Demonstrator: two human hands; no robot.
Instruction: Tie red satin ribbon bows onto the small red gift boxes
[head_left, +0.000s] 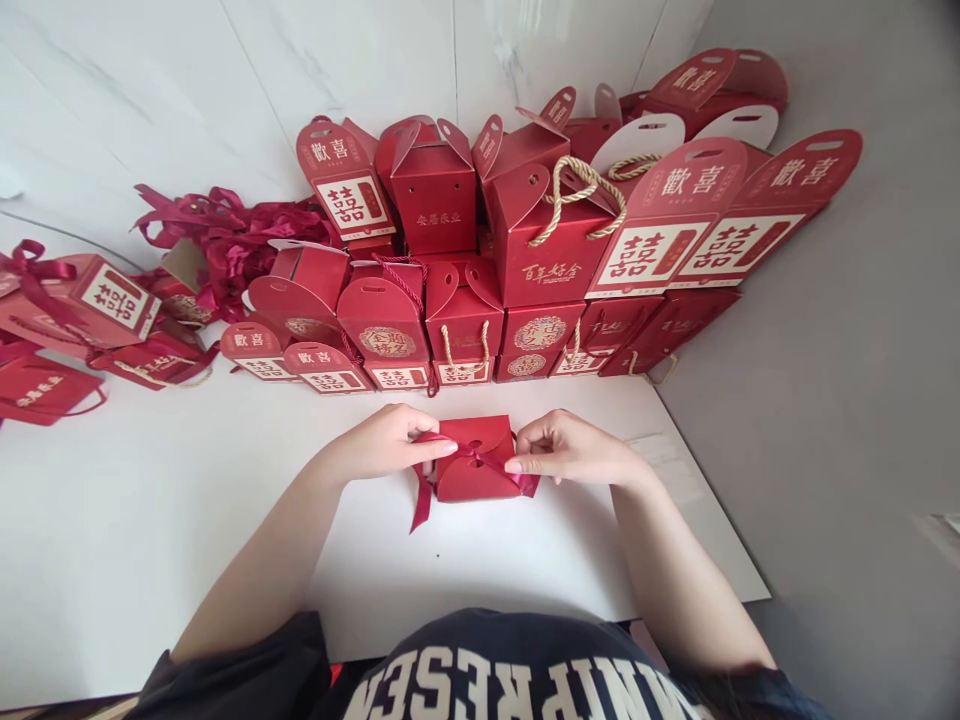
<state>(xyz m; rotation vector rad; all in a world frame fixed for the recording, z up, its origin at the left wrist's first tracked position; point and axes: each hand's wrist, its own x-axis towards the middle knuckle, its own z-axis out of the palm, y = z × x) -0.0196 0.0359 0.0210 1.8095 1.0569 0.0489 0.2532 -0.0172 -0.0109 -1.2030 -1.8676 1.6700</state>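
A small red gift box (475, 478) stands on the white table (150, 520) right in front of me. A dark red ribbon (480, 457) runs across its top, with one tail hanging down at the left front. My left hand (390, 440) pinches the ribbon at the box's left top edge. At the right edge my right hand (559, 450) pinches the other ribbon end. Both hands have their fingers closed on the ribbon.
Several red gift boxes (540, 240) are stacked in rows along the wall behind, some with rope handles. A heap of dark red ribbons (225, 230) lies at the back left. More red boxes (90, 300) lie at the left edge. The table's right edge (712, 480) meets grey floor.
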